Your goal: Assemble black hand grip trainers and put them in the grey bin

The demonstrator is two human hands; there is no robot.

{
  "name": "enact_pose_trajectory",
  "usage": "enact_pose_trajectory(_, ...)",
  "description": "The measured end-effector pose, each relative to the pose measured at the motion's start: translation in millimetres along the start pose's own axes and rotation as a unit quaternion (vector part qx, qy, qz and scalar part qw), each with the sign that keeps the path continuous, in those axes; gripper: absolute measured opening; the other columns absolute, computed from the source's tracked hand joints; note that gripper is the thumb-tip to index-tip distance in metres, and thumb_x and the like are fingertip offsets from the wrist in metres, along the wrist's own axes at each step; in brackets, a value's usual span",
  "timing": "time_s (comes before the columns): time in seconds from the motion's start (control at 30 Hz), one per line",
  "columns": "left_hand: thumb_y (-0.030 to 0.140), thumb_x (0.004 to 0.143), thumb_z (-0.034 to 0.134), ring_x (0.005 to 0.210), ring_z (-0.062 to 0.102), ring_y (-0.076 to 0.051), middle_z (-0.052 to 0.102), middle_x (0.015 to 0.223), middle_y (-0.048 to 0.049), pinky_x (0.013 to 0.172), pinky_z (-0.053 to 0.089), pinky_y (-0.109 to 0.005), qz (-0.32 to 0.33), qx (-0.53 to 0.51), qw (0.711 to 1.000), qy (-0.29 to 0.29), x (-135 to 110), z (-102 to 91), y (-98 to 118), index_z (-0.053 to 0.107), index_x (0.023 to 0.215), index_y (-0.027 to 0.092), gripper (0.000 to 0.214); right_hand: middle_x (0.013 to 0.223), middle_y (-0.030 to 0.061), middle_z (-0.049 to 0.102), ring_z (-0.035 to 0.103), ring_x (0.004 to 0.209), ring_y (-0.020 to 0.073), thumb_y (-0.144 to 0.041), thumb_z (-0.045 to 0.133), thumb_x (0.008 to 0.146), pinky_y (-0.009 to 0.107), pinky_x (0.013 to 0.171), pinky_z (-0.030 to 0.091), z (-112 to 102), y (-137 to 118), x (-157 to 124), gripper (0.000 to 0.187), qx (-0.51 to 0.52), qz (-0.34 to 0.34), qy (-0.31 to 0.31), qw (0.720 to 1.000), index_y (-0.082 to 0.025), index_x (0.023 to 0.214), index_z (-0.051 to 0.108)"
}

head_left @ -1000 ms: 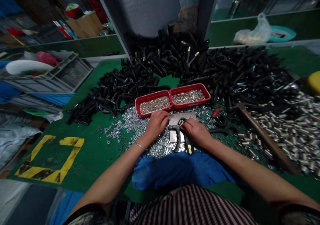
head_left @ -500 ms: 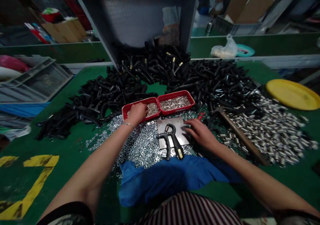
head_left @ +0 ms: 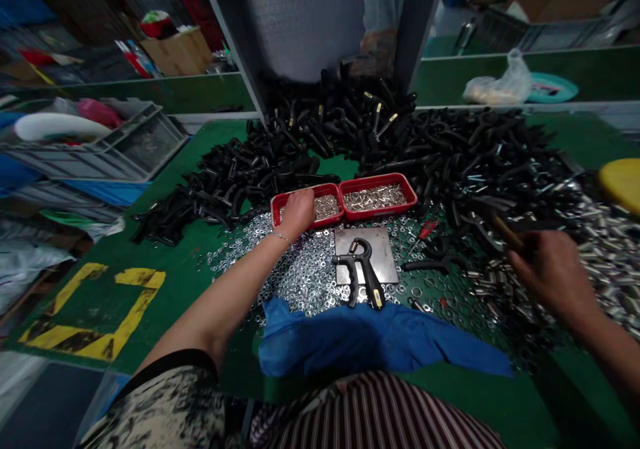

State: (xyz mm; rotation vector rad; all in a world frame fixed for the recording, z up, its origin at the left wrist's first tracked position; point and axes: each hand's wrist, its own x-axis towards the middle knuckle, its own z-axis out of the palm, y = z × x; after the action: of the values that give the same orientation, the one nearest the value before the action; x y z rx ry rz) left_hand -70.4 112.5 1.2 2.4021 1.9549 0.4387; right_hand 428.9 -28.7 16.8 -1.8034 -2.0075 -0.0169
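My left hand [head_left: 299, 212] reaches into the left red tray [head_left: 327, 222] of small metal pins. Its fingers look pinched together, but whatever is between them is hidden. My right hand [head_left: 555, 276] is wrapped round the wooden handle of a hammer [head_left: 507, 231] at the right, beside a heap of metal sleeves [head_left: 600, 249]. Between my hands, a black hand grip strengthener [head_left: 373, 277] with a metal spring part lies on a square metal plate [head_left: 385, 256], touched by neither hand.
A second red tray [head_left: 383, 212] holds more pins. Loose nuts or washers [head_left: 295, 276] spread around the plate. Black handles [head_left: 320, 129] pile up behind, spilling from a tipped grey crate [head_left: 300, 29]. A blue cloth [head_left: 380, 339] lies in front; a red-handled tool [head_left: 427, 230] sits right of the plate.
My right hand has moved from the plate's edge rightward and taken hold of the hammer. My left hand stays in the left tray. The whole view has shifted.
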Motion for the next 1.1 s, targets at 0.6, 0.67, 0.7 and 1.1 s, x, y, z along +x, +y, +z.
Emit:
enact_pose_trajectory(0.6,0.018,0.090,0.066,0.095,0.070,-0.018,0.077,0.102,-0.0054,0.092,0.055,-0.037,-0.043,-0.390,0.917,0.072,-65.1,-31.0,10.6,0.074,0.098,0.018,0.012,0.085,0.0070,0.073,0.068,0.073,0.0250,-0.050,0.050,0.098,0.035,0.066,0.050,33.0,-195.3,-9.7,0.031,0.254,-0.031,-0.288,0.923,-0.025,0.107,0.067)
enact_pose_trajectory(0.67,0.020,0.089,0.069,0.087,0.070,-0.018,0.077,0.096,-0.0054,0.084,0.056,-0.035,-0.060,-0.425,0.902,0.047,-74.5,-30.8,13.3,0.074,0.098,0.017,0.011,0.079,0.0040,0.069,0.065,0.071,0.0214,-0.053,0.049,0.099,0.031,0.062,0.049,30.2,-195.6,-12.1,0.034,0.337,0.020,-0.296,0.893,-0.025,0.112,0.064)
enact_pose_trajectory(0.7,0.021,0.088,0.070,0.083,0.070,-0.017,0.076,0.093,-0.0051,0.080,0.057,-0.034,-0.065,-0.440,0.895,0.029,-78.8,-29.7,16.6,0.073,0.096,0.017,0.010,0.077,0.0024,0.067,0.063,0.067,0.0191,-0.054,0.049,0.099,0.029,0.057,0.047,27.7,-195.3,-14.9,0.035,0.380,0.052,-0.290,0.877,-0.025,0.114,0.063)
enact_pose_trajectory(1.1,0.022,0.096,0.064,0.097,0.061,-0.024,0.071,0.097,-0.0068,0.093,0.045,-0.042,0.115,-0.197,0.972,-0.057,-97.8,5.4,86.8,0.072,0.095,0.018,0.009,0.060,-0.0074,0.050,0.035,0.038,0.0057,-0.054,0.060,0.095,0.018,0.033,0.030,43.6,-174.8,-64.8,0.032,0.586,0.285,-0.206,0.730,-0.024,0.104,0.056)
